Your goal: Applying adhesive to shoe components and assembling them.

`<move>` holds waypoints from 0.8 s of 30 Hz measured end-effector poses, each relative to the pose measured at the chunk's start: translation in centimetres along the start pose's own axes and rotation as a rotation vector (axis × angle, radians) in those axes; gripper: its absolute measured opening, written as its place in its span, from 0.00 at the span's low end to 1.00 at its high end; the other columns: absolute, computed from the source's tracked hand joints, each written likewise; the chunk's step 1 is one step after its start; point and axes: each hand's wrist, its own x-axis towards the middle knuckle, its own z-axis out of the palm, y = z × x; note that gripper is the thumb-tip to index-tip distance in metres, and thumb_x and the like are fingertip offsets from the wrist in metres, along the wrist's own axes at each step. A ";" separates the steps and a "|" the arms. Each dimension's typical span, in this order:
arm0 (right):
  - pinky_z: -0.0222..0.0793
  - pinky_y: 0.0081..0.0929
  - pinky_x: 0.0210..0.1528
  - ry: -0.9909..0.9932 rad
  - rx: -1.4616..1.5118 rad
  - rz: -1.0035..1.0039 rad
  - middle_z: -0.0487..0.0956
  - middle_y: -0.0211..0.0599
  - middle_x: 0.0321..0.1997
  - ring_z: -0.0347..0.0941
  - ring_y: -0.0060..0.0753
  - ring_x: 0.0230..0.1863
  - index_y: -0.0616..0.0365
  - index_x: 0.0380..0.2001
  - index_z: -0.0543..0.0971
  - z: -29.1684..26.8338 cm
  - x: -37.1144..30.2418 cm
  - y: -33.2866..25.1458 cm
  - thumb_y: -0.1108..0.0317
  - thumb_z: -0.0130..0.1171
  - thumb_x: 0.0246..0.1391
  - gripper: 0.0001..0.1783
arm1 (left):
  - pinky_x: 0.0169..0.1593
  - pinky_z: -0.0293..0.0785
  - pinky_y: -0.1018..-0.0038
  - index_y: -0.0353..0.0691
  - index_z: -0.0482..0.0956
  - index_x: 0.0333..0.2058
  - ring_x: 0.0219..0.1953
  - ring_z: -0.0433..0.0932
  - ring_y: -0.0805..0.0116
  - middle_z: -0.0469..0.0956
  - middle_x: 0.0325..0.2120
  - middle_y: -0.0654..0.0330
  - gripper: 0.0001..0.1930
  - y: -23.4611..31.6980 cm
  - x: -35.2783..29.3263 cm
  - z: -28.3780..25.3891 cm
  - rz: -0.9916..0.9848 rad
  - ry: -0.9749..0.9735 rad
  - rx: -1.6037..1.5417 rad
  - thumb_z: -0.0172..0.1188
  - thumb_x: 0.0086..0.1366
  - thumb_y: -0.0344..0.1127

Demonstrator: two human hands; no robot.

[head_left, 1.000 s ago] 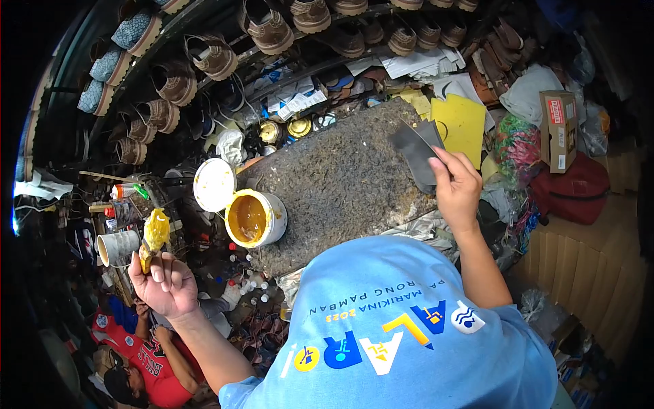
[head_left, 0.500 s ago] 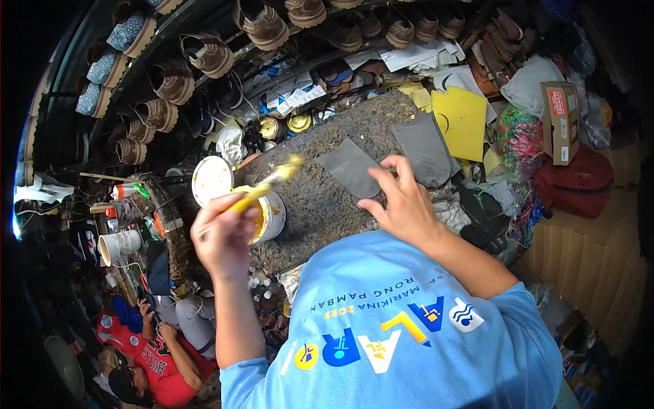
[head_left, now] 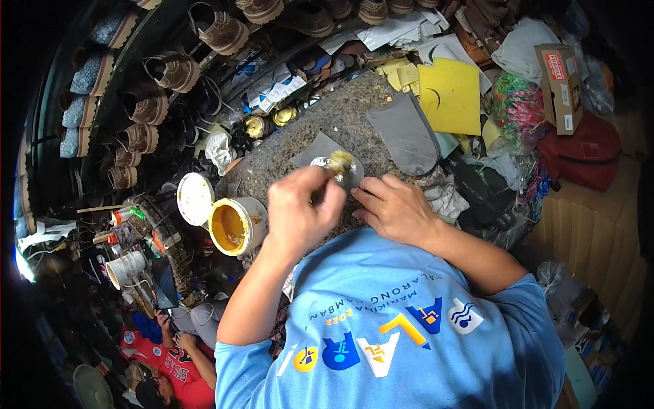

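My left hand point(head_left: 303, 204) is closed round the handle of a brush point(head_left: 340, 162), its bristles coated in something yellow. The bristles lie on a small dark grey sheet piece point(head_left: 317, 146), which has a wet shine around them. My right hand point(head_left: 400, 210) pinches the near right edge of this piece between thumb and fingers. Left of my left hand stands a white tub point(head_left: 256, 221) of thick yellow paste point(head_left: 228, 227), its round white lid point(head_left: 195, 198) beside it. A second grey piece, rounded at one end point(head_left: 407, 135), lies farther right.
The work surface point(head_left: 266, 160) is rough and crusted. Yellow sheets point(head_left: 449, 95) and a red bag point(head_left: 579, 150) lie to the right, near a cardboard box point(head_left: 560, 88). Brown shoes point(head_left: 221, 31) line racks at the far left. Another person in a red top point(head_left: 174, 365) sits at lower left.
My left hand has moved right with the brush, from above the tub down onto the small grey piece. My right hand has closed on that piece's edge, and the piece has shifted nearer left.
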 end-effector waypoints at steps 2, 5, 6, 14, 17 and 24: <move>0.78 0.34 0.37 0.005 0.028 0.000 0.75 0.29 0.43 0.74 0.36 0.40 0.56 0.44 0.84 0.1 -0.1 0.2 0.60 0.69 0.51 0.18 | 0.32 0.77 0.70 0.29 0.83 0.31 0.23 0.83 0.61 0.82 0.23 0.48 0.07 0.0 0.5 -0.6 -0.078 -0.028 0.057 0.61 0.59 0.28; 0.79 0.36 0.38 0.007 0.067 0.036 0.74 0.33 0.44 0.76 0.38 0.41 0.57 0.42 0.84 0.1 0.0 0.3 0.60 0.69 0.51 0.17 | 0.31 0.75 0.72 0.29 0.85 0.33 0.22 0.80 0.69 0.80 0.19 0.51 0.09 1.8 -0.1 -0.9 -0.114 -0.138 -0.015 0.60 0.59 0.29; 0.79 0.37 0.39 -0.026 0.073 0.047 0.73 0.35 0.44 0.77 0.40 0.42 0.57 0.42 0.84 -0.1 0.1 0.2 0.61 0.68 0.52 0.16 | 0.30 0.75 0.72 0.29 0.85 0.33 0.22 0.79 0.70 0.80 0.19 0.52 0.09 2.0 0.0 -0.3 -0.089 -0.108 0.006 0.59 0.59 0.28; 0.80 0.38 0.41 -0.051 0.115 0.068 0.73 0.36 0.42 0.77 0.42 0.42 0.58 0.41 0.84 -0.1 0.2 0.3 0.61 0.67 0.53 0.15 | 0.30 0.73 0.75 0.29 0.85 0.33 0.22 0.77 0.74 0.81 0.19 0.56 0.08 3.0 0.9 0.0 -0.175 -0.143 0.004 0.59 0.60 0.27; 0.80 0.38 0.41 -0.066 0.119 0.069 0.73 0.36 0.42 0.77 0.41 0.42 0.59 0.41 0.84 -0.1 0.2 0.4 0.61 0.66 0.53 0.15 | 0.27 0.76 0.68 0.30 0.83 0.29 0.20 0.81 0.60 0.80 0.18 0.49 0.06 1.4 2.1 0.6 -0.146 0.035 0.050 0.61 0.59 0.28; 0.80 0.37 0.40 -0.042 0.135 0.055 0.74 0.35 0.42 0.78 0.40 0.42 0.59 0.41 0.85 -0.1 0.2 0.5 0.62 0.66 0.53 0.15 | 0.29 0.76 0.70 0.30 0.83 0.30 0.21 0.81 0.65 0.81 0.19 0.50 0.06 1.7 2.4 -0.4 -0.207 0.006 0.108 0.60 0.59 0.28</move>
